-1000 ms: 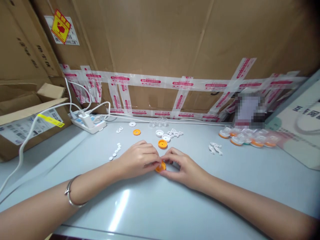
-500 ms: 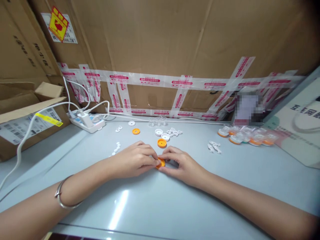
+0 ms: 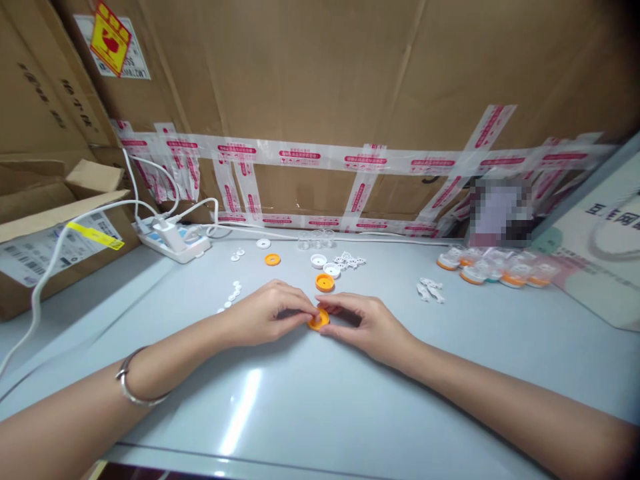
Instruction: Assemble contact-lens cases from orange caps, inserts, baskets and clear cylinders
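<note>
A small orange round plastic cap [image 3: 324,323] rests on the table between my hands. My left hand [image 3: 277,312] is closed, its thumb and fingertips pinching at the cap's left side and over its hollow. From the right, my right hand [image 3: 369,327] grips the cap's edge between thumb and fingers. My fingertips cover part of the cap, so I cannot tell whether a small piece is inside it. Just beyond lies another orange cap [image 3: 325,283], with two white caps [image 3: 318,261] behind it.
At the back stand clear plastic cups [image 3: 316,240] beside white toothed pieces [image 3: 349,260]. An orange ring [image 3: 273,259], a white ring [image 3: 263,244] and small white discs [image 3: 234,291] lie left. White pieces [image 3: 430,290] and clear-topped orange assemblies [image 3: 500,268] are right. A power strip [image 3: 175,241] sits back left.
The view has shifted slightly. My left fingers have lifted and drawn back a little, showing more of the orange cap. My right hand stays on its right edge.
</note>
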`<state>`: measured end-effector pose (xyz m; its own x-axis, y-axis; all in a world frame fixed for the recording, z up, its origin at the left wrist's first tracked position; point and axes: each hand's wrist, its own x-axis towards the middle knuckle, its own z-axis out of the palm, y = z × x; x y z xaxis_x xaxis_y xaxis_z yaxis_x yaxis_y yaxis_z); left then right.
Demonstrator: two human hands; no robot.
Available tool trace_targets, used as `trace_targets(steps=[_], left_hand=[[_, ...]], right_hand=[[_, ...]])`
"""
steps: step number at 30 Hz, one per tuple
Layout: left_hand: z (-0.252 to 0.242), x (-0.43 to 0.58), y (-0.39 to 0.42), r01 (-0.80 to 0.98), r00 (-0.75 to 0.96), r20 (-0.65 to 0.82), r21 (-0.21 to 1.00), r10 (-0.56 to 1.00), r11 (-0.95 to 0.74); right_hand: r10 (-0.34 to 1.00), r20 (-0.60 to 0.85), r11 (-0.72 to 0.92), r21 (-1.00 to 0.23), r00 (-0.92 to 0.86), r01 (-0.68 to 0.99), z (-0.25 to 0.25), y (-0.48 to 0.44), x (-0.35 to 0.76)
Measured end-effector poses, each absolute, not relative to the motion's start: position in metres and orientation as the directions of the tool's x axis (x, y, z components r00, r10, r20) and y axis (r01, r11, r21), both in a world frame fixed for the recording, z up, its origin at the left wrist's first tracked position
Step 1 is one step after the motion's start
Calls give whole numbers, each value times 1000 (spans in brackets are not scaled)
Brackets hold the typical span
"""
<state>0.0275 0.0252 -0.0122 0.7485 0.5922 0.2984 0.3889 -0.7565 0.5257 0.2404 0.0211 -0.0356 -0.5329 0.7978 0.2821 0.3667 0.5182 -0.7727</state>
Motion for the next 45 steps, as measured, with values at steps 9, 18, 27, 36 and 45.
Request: trace_targets(steps=[9,18,27,36,45], left_hand=[[-13,17,27,435,778,276,411,564,-801],[-15,18,25,447,803,292,280,519,-849],[-16,17,22,474,823,262,173,504,-863],[6,3,31,526,774,276,219,569,-822],[25,-79,76,855,493,-143,265,858,-447]], right_hand=[[787,287,544,-740,-546,395,-34,17,244],[730,362,641,-657,-579,398,-37,17,245],[643,429,751,-518,-635,410,-38,17,245],[640,422,757,-491,-642,432,-37,17,243],[733,344,656,-583,-586,479,-31,14,243]])
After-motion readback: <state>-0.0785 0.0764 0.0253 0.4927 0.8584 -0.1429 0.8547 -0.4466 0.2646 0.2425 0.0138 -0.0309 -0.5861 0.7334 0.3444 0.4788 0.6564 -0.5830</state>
